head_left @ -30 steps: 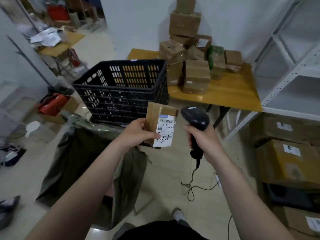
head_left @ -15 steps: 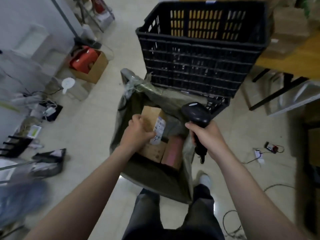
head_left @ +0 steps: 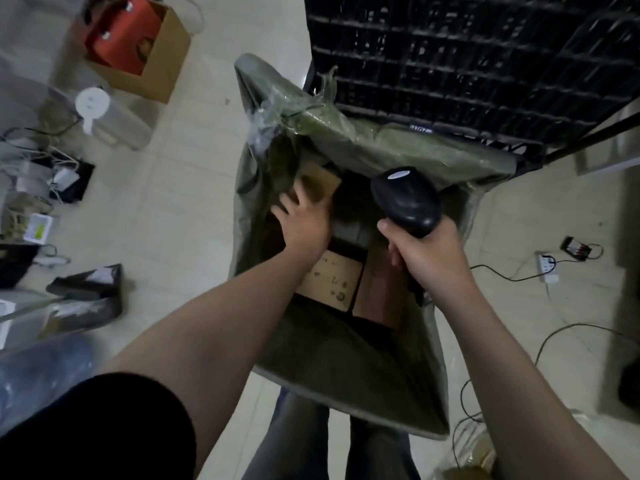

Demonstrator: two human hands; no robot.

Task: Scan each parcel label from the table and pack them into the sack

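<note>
The green woven sack [head_left: 381, 147] stands open on the floor below me. My left hand [head_left: 304, 226] reaches down inside it and holds a small brown cardboard parcel [head_left: 322, 183] by its near side, low in the sack's far left part. Two other parcels lie in the sack: a tan box [head_left: 329, 278] and a reddish-brown one [head_left: 381, 292]. Over the sack's right side, my right hand [head_left: 429, 254] grips the handle of the black barcode scanner [head_left: 405, 199], whose head points away from me.
A black plastic crate [head_left: 467, 64] stands right behind the sack. On the floor at the left are an open carton with a red item [head_left: 138, 46], a white jug [head_left: 93, 102] and cables. A power strip [head_left: 547, 268] and cords lie on the right.
I turned from the table to look down into the sack. My left hand has lowered the labelled parcel from in front of the scanner into the sack. The scanner stays in my right hand.
</note>
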